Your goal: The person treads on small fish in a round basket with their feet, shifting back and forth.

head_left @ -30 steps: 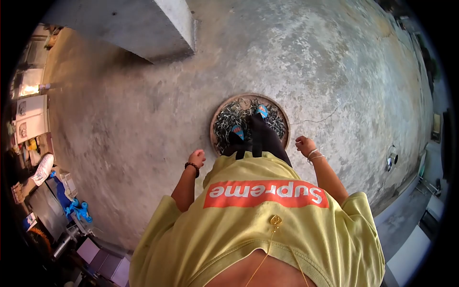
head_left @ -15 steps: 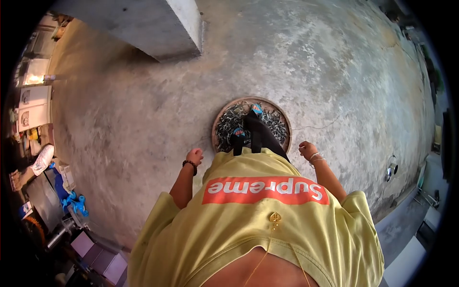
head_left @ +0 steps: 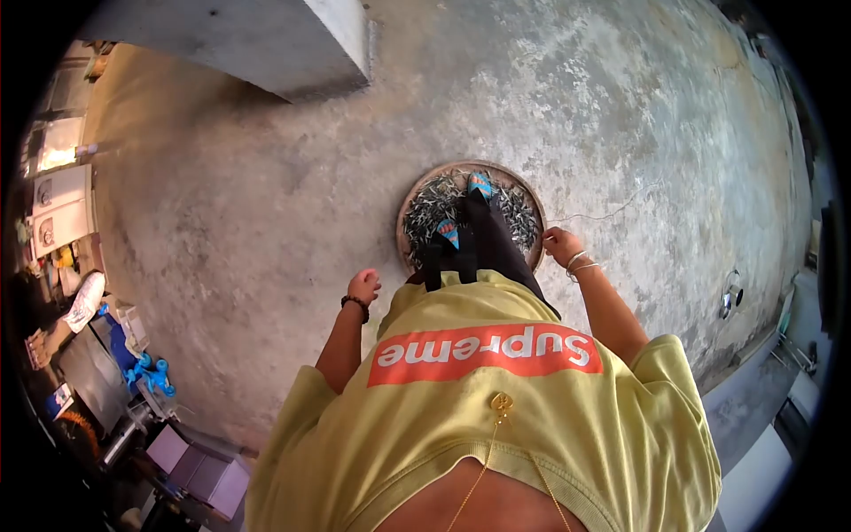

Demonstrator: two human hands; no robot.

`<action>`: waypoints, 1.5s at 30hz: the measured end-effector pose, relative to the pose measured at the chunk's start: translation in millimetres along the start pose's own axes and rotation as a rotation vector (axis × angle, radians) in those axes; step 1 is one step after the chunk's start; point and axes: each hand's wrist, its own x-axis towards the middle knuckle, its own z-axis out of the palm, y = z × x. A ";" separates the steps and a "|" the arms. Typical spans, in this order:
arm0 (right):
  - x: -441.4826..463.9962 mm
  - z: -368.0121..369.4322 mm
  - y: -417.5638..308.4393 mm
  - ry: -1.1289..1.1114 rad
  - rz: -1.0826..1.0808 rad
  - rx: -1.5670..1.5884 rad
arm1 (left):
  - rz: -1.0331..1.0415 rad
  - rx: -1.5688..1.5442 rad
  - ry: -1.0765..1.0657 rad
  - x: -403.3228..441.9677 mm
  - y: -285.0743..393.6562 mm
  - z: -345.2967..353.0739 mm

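A round shallow tray (head_left: 409, 191) with a brownish rim rests on the floor, filled with thin dark strips (head_left: 434, 202) whose kind I cannot make out. My feet stand in it, in blue and orange footwear (head_left: 480, 184). My left hand (head_left: 364, 285), with a dark beaded bracelet, hangs left of the tray, fingers loosely curled, nothing visible in them. My right hand (head_left: 562, 245), with pale bangles, is at the tray's right edge in view, fingers closed. Whether it touches the rim or hovers above it, I cannot tell.
A concrete block or pillar (head_left: 328, 53) stands at the upper left. Along the left side lie a white shoe (head_left: 85, 301), a blue object (head_left: 152, 372) and cardboard boxes. A small shiny item (head_left: 731, 297) sits on the floor at right.
My right hand has moved forward and slightly inward, up to the tray's right edge. My left hand has barely moved. The view has shifted a little.
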 end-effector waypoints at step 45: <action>-37.8 16.8 20.8 -0.093 0.076 0.117 | -0.072 -0.029 0.006 -12.7 -39.8 -3.2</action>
